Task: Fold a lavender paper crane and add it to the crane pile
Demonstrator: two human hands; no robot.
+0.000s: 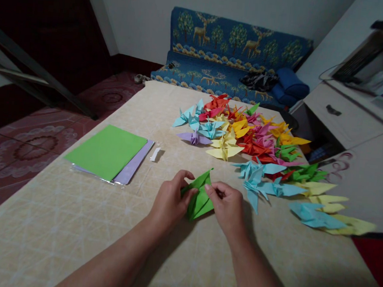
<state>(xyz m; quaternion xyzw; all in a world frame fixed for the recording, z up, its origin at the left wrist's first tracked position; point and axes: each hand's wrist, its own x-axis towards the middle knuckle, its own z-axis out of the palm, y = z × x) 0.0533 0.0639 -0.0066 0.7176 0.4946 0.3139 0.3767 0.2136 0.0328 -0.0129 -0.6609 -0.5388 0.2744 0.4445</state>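
Observation:
Between my hands is a partly folded sheet of green origami paper [200, 201], creased into a small diamond-like shape with a pointed tip at the top. My left hand [174, 194] grips its left edge, thumb on the front face and fingers curled behind. My right hand [227, 204] pinches the right edge between thumb and fingers. The paper is held just over the table, its lower corner near or on the cloth; I cannot tell whether it touches. Beyond it lie finished paper cranes, the nearest a light blue crane [254, 181] and a yellow crane [224, 149].
Left on the table [99, 224], green paper [107, 151] lies over purple sheets [132, 167] in clear wrap, beside a small white slip [155, 154]. Many coloured cranes [258, 140] cover the right side. Behind are a blue patterned sofa [215, 48] and, at right, a cabinet [346, 116].

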